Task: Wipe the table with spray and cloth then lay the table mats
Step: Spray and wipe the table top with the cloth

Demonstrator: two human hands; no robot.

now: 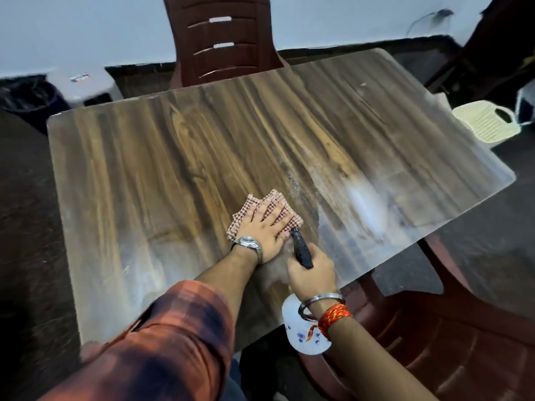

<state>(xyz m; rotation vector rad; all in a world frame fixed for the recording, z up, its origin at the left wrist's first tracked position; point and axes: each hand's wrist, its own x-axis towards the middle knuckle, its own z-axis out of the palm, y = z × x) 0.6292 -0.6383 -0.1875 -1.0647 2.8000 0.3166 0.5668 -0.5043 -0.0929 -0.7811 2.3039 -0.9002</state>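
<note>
Head camera looks forward and steeply down, close over the table [173, 157]; wide-angle view.

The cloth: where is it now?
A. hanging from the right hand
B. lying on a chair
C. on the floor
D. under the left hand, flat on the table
D: the left hand presses the cloth flat on the table, while the right hand holds the spray bottle.
</note>
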